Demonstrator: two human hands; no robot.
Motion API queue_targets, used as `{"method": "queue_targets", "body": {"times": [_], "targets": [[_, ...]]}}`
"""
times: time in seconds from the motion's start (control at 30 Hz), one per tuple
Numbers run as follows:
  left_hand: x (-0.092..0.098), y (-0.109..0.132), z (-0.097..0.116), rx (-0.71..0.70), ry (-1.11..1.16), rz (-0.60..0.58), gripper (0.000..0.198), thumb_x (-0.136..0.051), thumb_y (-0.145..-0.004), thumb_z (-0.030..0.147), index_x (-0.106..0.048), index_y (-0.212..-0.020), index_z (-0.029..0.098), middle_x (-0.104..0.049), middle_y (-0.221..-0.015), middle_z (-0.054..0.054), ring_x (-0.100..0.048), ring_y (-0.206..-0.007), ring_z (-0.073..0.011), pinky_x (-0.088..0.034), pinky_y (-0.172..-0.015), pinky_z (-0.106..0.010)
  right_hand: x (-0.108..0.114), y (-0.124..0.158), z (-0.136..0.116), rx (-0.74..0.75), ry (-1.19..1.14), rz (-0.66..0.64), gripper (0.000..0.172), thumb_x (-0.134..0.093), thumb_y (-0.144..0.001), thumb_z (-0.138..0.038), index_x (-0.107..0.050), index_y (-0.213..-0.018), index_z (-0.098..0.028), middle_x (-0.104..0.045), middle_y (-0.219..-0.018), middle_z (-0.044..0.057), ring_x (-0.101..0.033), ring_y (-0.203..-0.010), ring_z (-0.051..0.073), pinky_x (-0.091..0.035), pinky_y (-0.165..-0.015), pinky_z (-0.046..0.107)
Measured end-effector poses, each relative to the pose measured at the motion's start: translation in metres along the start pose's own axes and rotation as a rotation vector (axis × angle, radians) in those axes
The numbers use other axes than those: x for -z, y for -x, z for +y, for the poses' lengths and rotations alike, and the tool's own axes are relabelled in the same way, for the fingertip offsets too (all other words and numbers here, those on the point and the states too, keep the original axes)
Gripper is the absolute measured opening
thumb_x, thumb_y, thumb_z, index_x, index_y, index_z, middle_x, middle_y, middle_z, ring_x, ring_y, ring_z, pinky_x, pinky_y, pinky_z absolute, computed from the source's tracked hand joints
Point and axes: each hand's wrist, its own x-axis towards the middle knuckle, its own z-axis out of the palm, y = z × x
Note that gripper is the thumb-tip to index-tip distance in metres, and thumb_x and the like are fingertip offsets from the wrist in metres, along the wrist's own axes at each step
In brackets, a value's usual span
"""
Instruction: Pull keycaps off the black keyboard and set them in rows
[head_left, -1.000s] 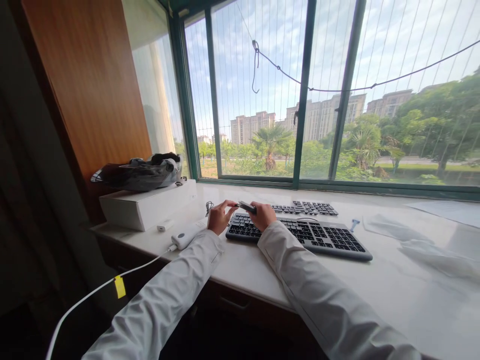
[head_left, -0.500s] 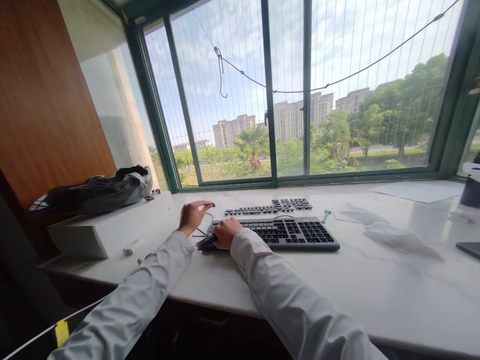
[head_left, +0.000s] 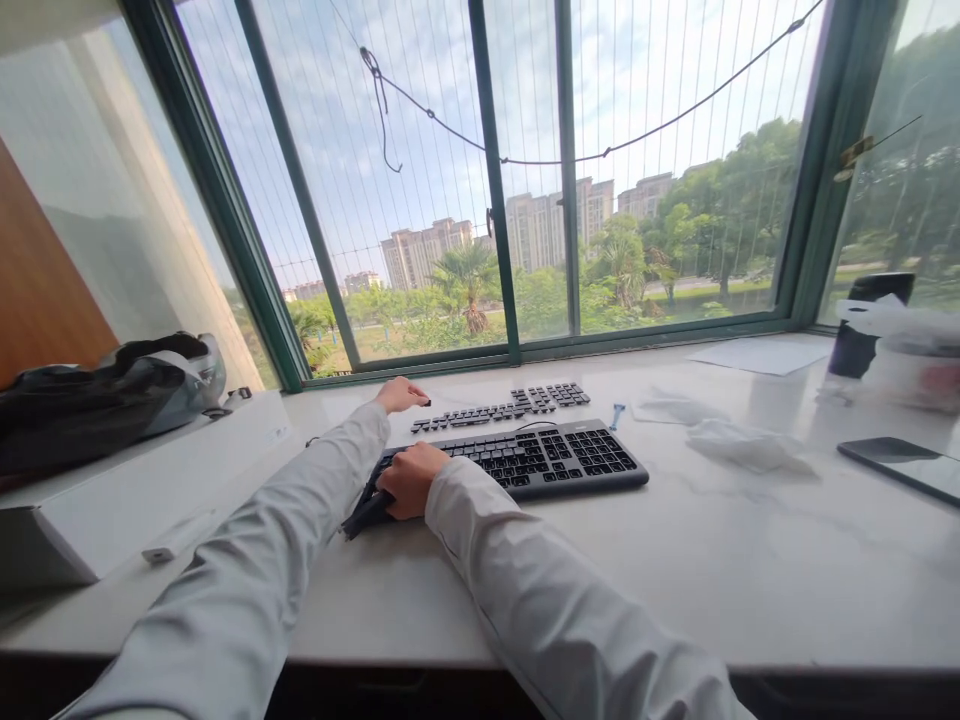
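My left hand [head_left: 403,394] is closed in a pinch on a small dark keycap [head_left: 428,402], held just left of the laid-out keycaps [head_left: 480,414]. These loose black keycaps lie in rows behind the black keyboard [head_left: 592,487]. Many key positions on the keyboard's right side look bare of caps. My right hand [head_left: 412,480] is closed around a dark hand tool [head_left: 366,512] at the keyboard's left end. The tool's exact kind is hard to make out, and my fingers hide part of it. A blue keycap puller [head_left: 617,416] lies behind the keyboard's right end.
On the left stands a long white box [head_left: 172,480] with a dark bag [head_left: 112,400] on it. To the right lie clear plastic bags [head_left: 750,446], a sheet of paper [head_left: 761,355] and a phone [head_left: 907,465]. The window [head_left: 525,270] rises behind the table.
The view has turned to the right. My left hand has moved toward the keycap rows with the keycap still pinched. My right hand keeps hold of the dark tool at the keyboard's left end.
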Motion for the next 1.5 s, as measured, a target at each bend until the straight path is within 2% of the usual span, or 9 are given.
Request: {"method": "queue_targets", "body": {"times": [0.27, 0.53, 0.83, 1.17, 1.5], "targets": [[-0.027, -0.026, -0.006, -0.010, -0.010, -0.088, 0.027, -0.073, -0.065, 0.037, -0.078, -0.087, 0.023, -0.075, -0.086, -0.004, -0.064, -0.086, -0.0191, -0.045, -0.063, -0.020, -0.001, -0.002, 0.002, 0.021, -0.016, -0.019, 0.029, -0.053, -0.079, -0.038, -0.071, -0.087, -0.017, -0.071, -0.086, 0.012, -0.067, -0.077, 0.028, -0.050, -0.066, 0.039], [-0.036, -0.040, -0.016, -0.039, -0.025, -0.150, 0.028, -0.073, -0.062, 0.039, -0.078, -0.084, 0.022, -0.075, -0.086, -0.004, -0.063, -0.085, -0.0198, -0.045, -0.067, -0.021, -0.007, -0.004, 0.004, 0.026, -0.024, 0.010, 0.028, -0.056, -0.075, -0.039, -0.071, -0.086, -0.018, -0.071, -0.082, 0.011, -0.067, -0.075, 0.028, -0.050, -0.063, 0.038], [-0.039, -0.039, -0.012, -0.079, 0.010, -0.181, 0.027, -0.074, -0.062, 0.041, -0.078, -0.083, 0.023, -0.075, -0.085, -0.002, -0.063, -0.089, -0.0193, -0.046, -0.073, -0.021, -0.006, -0.004, 0.002, 0.008, -0.016, -0.013, 0.028, -0.054, -0.078, -0.039, -0.070, -0.089, -0.018, -0.071, -0.086, 0.012, -0.067, -0.076, 0.027, -0.050, -0.066, 0.039], [-0.041, -0.039, -0.012, -0.079, 0.012, -0.224, 0.030, -0.069, -0.066, 0.040, -0.076, -0.089, 0.022, -0.075, -0.086, -0.003, -0.063, -0.086, -0.0177, -0.044, -0.063, -0.019, -0.010, -0.004, 0.003, 0.011, -0.025, 0.018, 0.028, -0.054, -0.077, -0.038, -0.071, -0.085, -0.018, -0.070, -0.081, 0.012, -0.066, -0.072, 0.028, -0.049, -0.063, 0.039], [-0.035, -0.033, -0.010, -0.063, -0.027, -0.267, 0.035, -0.067, -0.067, 0.042, -0.076, -0.093, 0.022, -0.074, -0.091, -0.003, -0.059, -0.076, -0.0162, -0.037, -0.051, -0.019, -0.007, -0.003, 0.002, 0.008, -0.044, 0.002, 0.027, -0.056, -0.077, -0.038, -0.070, -0.087, -0.017, -0.071, -0.086, 0.013, -0.066, -0.077, 0.028, -0.050, -0.067, 0.039]]}}
